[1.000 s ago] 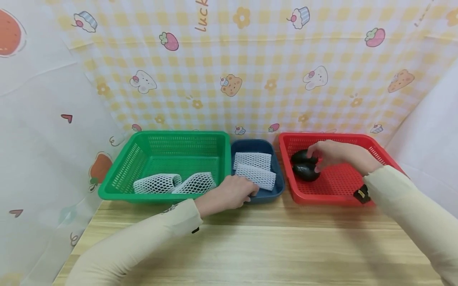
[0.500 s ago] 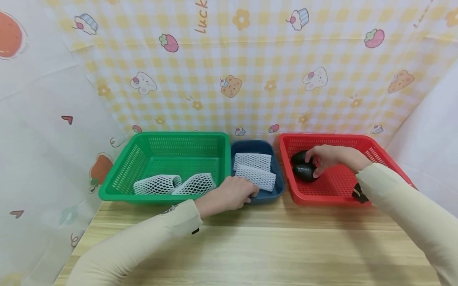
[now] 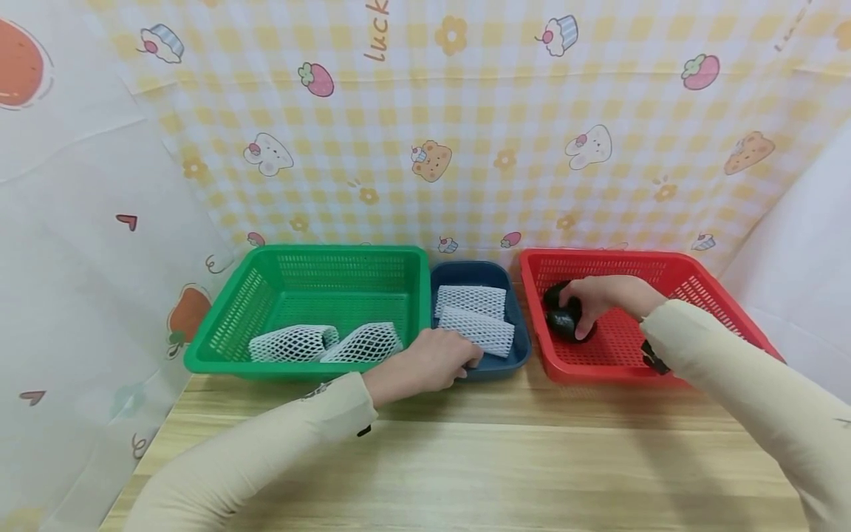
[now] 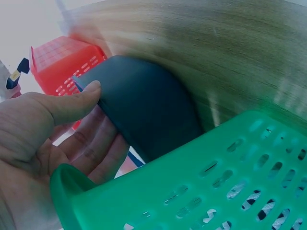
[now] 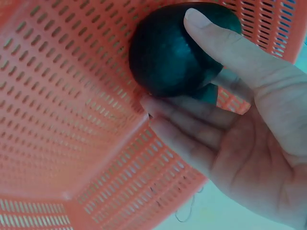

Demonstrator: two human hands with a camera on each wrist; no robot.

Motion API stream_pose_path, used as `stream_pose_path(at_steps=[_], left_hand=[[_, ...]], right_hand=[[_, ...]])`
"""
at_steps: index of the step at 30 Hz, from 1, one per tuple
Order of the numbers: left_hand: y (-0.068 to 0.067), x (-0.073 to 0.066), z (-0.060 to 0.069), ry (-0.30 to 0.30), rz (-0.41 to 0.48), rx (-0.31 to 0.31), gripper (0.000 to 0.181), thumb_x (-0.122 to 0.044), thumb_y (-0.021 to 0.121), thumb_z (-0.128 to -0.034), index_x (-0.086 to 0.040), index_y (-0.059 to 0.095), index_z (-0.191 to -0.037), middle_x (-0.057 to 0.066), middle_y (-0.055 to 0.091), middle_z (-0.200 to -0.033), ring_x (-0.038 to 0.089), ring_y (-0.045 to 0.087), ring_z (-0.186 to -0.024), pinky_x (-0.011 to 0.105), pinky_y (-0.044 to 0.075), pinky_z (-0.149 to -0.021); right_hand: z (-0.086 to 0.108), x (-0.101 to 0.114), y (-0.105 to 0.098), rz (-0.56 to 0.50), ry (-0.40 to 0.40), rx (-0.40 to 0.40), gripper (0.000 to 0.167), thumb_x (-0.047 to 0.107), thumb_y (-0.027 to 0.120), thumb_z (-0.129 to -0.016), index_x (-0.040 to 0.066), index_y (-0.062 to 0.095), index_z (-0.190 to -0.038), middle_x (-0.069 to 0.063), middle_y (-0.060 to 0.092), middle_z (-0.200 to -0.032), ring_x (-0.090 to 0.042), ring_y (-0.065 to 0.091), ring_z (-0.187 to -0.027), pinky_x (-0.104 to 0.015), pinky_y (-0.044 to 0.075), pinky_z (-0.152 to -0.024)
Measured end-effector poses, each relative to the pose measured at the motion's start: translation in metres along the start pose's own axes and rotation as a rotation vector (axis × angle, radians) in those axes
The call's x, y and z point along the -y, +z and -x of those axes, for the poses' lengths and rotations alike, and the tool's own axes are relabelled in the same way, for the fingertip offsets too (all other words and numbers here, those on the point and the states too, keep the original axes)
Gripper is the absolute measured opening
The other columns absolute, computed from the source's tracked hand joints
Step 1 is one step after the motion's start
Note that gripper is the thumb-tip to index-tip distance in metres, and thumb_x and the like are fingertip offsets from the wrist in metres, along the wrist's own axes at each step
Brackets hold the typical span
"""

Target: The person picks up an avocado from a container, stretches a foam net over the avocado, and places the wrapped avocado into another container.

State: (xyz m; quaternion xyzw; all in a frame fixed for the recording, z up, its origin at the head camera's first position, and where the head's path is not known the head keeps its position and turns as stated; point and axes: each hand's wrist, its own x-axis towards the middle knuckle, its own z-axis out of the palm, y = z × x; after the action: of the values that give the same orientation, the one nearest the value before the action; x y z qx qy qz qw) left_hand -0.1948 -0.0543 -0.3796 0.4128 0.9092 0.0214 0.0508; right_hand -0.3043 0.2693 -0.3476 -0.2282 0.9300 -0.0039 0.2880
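My left hand (image 3: 433,360) grips the front rim of a small dark blue tray (image 3: 522,353), thumb outside and fingers inside in the left wrist view. Two white foam net sleeves (image 3: 480,329) lie flat in that tray, one overlapping the other. My right hand (image 3: 613,295) reaches into the red basket (image 3: 612,372) and holds a dark avocado (image 3: 562,322) between thumb and fingers. A second avocado (image 3: 553,295) sits just behind it, partly covered by the hand. In the right wrist view the thumb lies across the held avocado (image 5: 165,55), which is close to the basket's mesh.
At left stands a green basket (image 3: 193,363) with two net-covered pieces (image 3: 292,344) along its front side; what is inside the nets is unclear. The baskets and tray stand side by side on a wooden table (image 3: 465,458), before a checked cloth (image 3: 372,148).
My right hand has moved left and down onto the nearer avocado, and its thumb and fingers have closed round it. The left hand has stayed on the tray rim.
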Motion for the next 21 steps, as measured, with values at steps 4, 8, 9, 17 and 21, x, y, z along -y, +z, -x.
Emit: stream_pose_path(at_steps=[4,8,9,17,21], left_hand=[[0.0,0.0,0.0,-0.001,-0.004,-0.002,0.019,-0.019,0.076,-0.0941,-0.022,0.062,-0.082,-0.011,0.053,-0.072,0.011,0.052,-0.068,0.026,0.043,-0.055],[0.0,0.0,0.001,0.001,-0.004,-0.006,0.02,-0.019,0.076,-0.094,-0.023,0.061,-0.081,-0.011,0.053,-0.071,0.011,0.052,-0.068,0.026,0.043,-0.054],[0.0,0.001,0.001,0.002,-0.004,-0.008,0.02,-0.019,0.076,-0.094,-0.023,0.061,-0.081,-0.011,0.053,-0.071,0.011,0.052,-0.068,0.026,0.043,-0.054],[0.0,0.001,0.001,0.007,-0.004,-0.016,0.02,-0.019,0.076,-0.094,-0.022,0.061,-0.081,-0.011,0.052,-0.071,0.011,0.052,-0.067,0.026,0.043,-0.054],[0.0,0.001,0.002,0.005,-0.001,-0.017,0.021,-0.019,0.076,-0.0941,-0.023,0.06,-0.081,-0.011,0.052,-0.071,0.011,0.052,-0.067,0.026,0.043,-0.053]], right_hand=[[-0.003,0.004,0.001,0.027,-0.008,0.025,0.074,0.034,0.091,-0.077,-0.002,0.06,-0.133,-0.022,0.059,-0.128,-0.04,0.054,-0.116,-0.059,0.046,-0.096],[-0.004,0.005,0.0,0.038,-0.004,0.033,0.071,0.035,0.091,-0.076,0.001,0.062,-0.131,-0.018,0.061,-0.124,-0.036,0.055,-0.111,-0.057,0.048,-0.094],[-0.003,0.005,-0.001,0.041,-0.002,0.034,0.071,0.035,0.091,-0.076,0.001,0.063,-0.131,-0.018,0.061,-0.124,-0.036,0.055,-0.111,-0.057,0.048,-0.093],[0.006,0.003,-0.008,0.038,-0.007,0.01,0.072,0.036,0.091,-0.076,0.003,0.063,-0.133,-0.018,0.062,-0.124,-0.037,0.056,-0.111,-0.057,0.05,-0.09],[0.012,0.005,-0.014,0.022,-0.075,-0.005,0.067,0.033,0.091,-0.077,0.002,0.064,-0.13,-0.012,0.065,-0.119,-0.032,0.059,-0.105,-0.052,0.054,-0.086]])
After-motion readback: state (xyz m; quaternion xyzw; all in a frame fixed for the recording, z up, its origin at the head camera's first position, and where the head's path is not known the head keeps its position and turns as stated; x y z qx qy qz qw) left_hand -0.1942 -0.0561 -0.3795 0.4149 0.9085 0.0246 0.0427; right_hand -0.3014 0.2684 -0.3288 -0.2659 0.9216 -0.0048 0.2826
